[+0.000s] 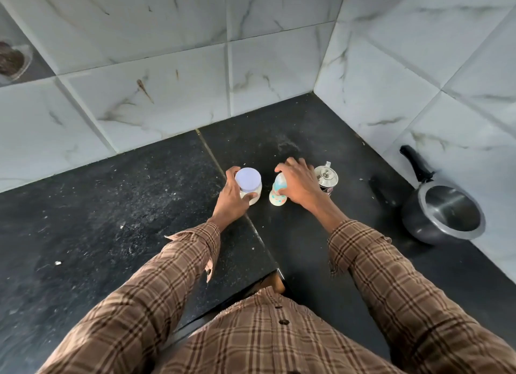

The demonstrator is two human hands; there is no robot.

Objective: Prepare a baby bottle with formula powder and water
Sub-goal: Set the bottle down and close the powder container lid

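Head view: left hand (pixel 233 199) grips white-lidded formula jar (pixel 249 186); right hand (pixel 297 183) holds upright pastel-printed baby bottle (pixel 277 193) near counter's (pixel 139 206) rear corner.

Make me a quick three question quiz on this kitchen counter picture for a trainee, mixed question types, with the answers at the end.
1. True or false: the left hand grips the white-lidded jar.
2. Which thing does the right hand hold? A) the steel kettle B) the baby bottle C) the pan
3. Fill in: the pan stands on the black counter to the person's ____ side.

Key:
1. True; its fingers and thumb curl round the jar.
2. B; the hand grips the bottle's top, and the kettle stands just beyond it.
3. Right.
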